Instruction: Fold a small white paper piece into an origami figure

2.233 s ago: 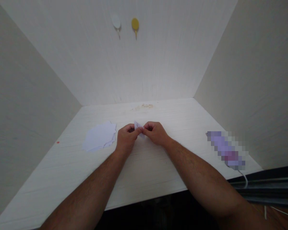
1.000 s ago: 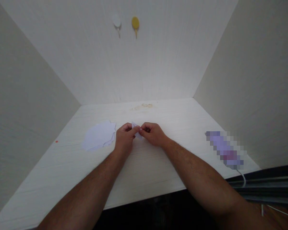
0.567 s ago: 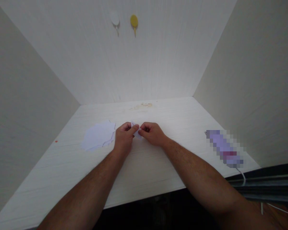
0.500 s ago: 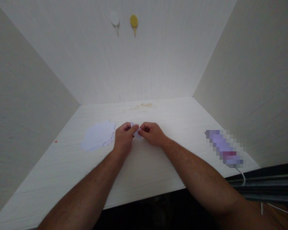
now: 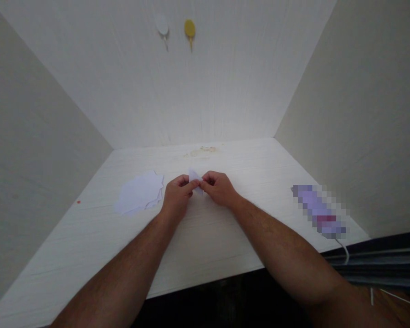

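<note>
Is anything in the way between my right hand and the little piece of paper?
Nothing visible. The right hand has the small paper pinched at its edge, and the left hand grips it too. The paper stack lies left of both hands.

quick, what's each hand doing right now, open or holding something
Left hand: closed, fingers pinching the small white paper.
Right hand: closed, fingers pinching the same paper at its right side.

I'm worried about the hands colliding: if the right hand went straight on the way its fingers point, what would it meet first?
The right hand would first push into the small paper it touches, then probably the left hand; depth is hard to judge.
</note>
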Demonstrator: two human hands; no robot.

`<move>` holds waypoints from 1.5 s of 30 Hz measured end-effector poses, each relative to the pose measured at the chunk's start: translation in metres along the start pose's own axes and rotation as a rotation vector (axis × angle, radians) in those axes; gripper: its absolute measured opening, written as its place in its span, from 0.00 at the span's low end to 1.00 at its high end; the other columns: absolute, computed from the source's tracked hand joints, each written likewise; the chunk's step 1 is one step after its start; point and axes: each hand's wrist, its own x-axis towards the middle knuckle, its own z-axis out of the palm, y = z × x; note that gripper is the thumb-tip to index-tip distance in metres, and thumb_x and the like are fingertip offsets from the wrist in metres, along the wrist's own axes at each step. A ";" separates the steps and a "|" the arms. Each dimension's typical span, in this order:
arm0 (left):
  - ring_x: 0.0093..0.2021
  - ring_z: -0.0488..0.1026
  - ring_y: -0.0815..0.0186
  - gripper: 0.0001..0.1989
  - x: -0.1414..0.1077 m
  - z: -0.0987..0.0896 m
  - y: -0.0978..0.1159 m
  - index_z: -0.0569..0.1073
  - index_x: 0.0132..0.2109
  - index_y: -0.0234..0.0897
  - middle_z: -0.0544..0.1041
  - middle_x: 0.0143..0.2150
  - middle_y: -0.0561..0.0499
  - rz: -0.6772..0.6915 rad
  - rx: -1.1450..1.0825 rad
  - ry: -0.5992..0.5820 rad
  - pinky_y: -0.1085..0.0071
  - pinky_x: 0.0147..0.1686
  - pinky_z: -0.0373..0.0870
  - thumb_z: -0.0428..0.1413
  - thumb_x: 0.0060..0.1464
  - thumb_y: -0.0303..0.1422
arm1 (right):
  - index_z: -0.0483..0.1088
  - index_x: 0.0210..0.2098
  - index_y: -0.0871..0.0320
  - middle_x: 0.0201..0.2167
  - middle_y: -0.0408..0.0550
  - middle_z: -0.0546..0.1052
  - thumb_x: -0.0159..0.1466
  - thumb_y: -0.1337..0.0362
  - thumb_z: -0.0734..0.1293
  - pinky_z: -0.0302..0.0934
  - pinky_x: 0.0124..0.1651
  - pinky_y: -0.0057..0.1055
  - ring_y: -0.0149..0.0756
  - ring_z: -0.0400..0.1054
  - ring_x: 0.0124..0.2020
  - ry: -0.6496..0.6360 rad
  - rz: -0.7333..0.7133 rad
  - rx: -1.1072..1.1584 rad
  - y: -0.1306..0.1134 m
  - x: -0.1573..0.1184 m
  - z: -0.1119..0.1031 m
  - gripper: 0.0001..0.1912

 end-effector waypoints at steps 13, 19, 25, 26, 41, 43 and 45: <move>0.20 0.60 0.74 0.10 0.001 0.000 -0.007 0.72 0.27 0.35 0.67 0.21 0.56 0.059 0.032 0.034 0.74 0.21 0.55 0.62 0.45 0.37 | 0.69 0.25 0.60 0.21 0.41 0.71 0.59 0.60 0.66 0.55 0.29 0.25 0.26 0.60 0.23 -0.012 -0.011 -0.022 -0.005 -0.001 0.000 0.10; 0.20 0.60 0.73 0.09 -0.001 0.001 -0.003 0.71 0.26 0.36 0.66 0.20 0.56 0.060 0.072 0.038 0.73 0.21 0.55 0.61 0.45 0.36 | 0.69 0.23 0.60 0.19 0.39 0.69 0.58 0.61 0.66 0.53 0.27 0.25 0.25 0.59 0.22 -0.002 -0.019 -0.048 -0.005 -0.001 -0.001 0.10; 0.21 0.62 0.72 0.06 0.000 -0.001 -0.005 0.74 0.28 0.36 0.69 0.22 0.55 0.062 0.106 -0.009 0.73 0.22 0.56 0.61 0.43 0.34 | 0.67 0.22 0.60 0.18 0.38 0.66 0.57 0.63 0.66 0.51 0.27 0.24 0.25 0.57 0.22 -0.001 -0.035 -0.051 -0.004 -0.002 -0.001 0.09; 0.22 0.62 0.72 0.06 0.001 -0.001 -0.005 0.74 0.28 0.36 0.69 0.22 0.54 0.056 0.101 -0.005 0.73 0.22 0.56 0.61 0.43 0.34 | 0.67 0.22 0.60 0.18 0.38 0.66 0.57 0.63 0.66 0.51 0.27 0.24 0.25 0.56 0.22 -0.003 -0.037 -0.052 -0.004 -0.002 -0.001 0.09; 0.21 0.59 0.73 0.08 0.003 -0.002 -0.006 0.74 0.27 0.34 0.67 0.20 0.55 -0.001 -0.021 -0.050 0.73 0.22 0.53 0.64 0.41 0.34 | 0.70 0.24 0.60 0.19 0.39 0.69 0.59 0.62 0.66 0.51 0.26 0.24 0.25 0.57 0.22 -0.008 -0.077 -0.165 -0.009 -0.004 -0.006 0.10; 0.21 0.59 0.74 0.09 0.003 -0.002 -0.004 0.74 0.29 0.34 0.67 0.21 0.56 -0.006 0.014 -0.075 0.73 0.21 0.52 0.64 0.42 0.34 | 0.70 0.25 0.60 0.19 0.39 0.69 0.60 0.62 0.67 0.51 0.27 0.25 0.25 0.58 0.23 0.008 -0.073 -0.184 -0.006 -0.003 -0.007 0.10; 0.21 0.59 0.73 0.08 0.001 -0.001 0.001 0.74 0.30 0.35 0.67 0.21 0.56 -0.018 0.014 -0.092 0.74 0.21 0.53 0.63 0.43 0.34 | 0.71 0.26 0.60 0.21 0.40 0.70 0.60 0.62 0.66 0.53 0.28 0.25 0.26 0.60 0.23 0.030 -0.080 -0.190 -0.004 -0.001 -0.007 0.09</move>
